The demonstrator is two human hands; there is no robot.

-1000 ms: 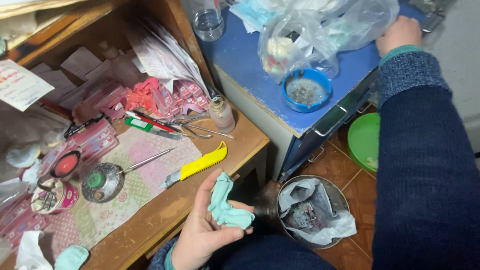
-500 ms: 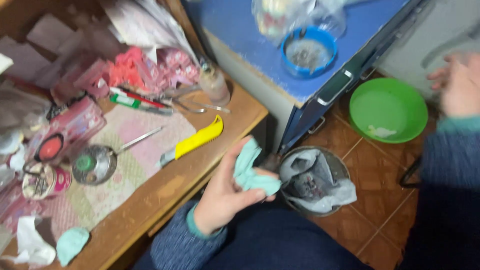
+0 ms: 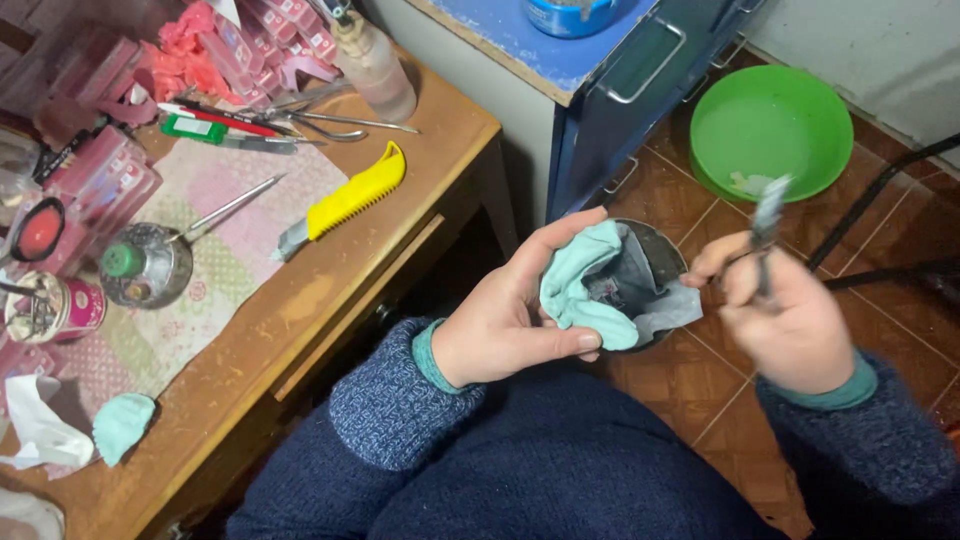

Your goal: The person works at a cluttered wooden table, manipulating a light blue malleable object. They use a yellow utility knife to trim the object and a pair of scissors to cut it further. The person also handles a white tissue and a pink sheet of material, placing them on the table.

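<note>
left hand [image 3: 505,325] clutching pale teal cloth [image 3: 580,295] | right hand [image 3: 785,320] pinching thin blurred metal tool [image 3: 765,230] | pink packages [image 3: 110,185] stacked at desk's far-left

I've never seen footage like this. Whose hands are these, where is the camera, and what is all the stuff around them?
There is no machine here: a person wears a camera on the head, so the single picture looks down at their own two hands above their lap. The left hand holds a crumpled pale-green cloth. The right hand holds a thin metal tool, blurred, so I cannot tell its kind. To the left is a wooden desk with a yellow utility knife, a small bottle, pens and pink packets. On the tiled floor stand a green bowl and a small lined bin, beside a blue cabinet.
</note>
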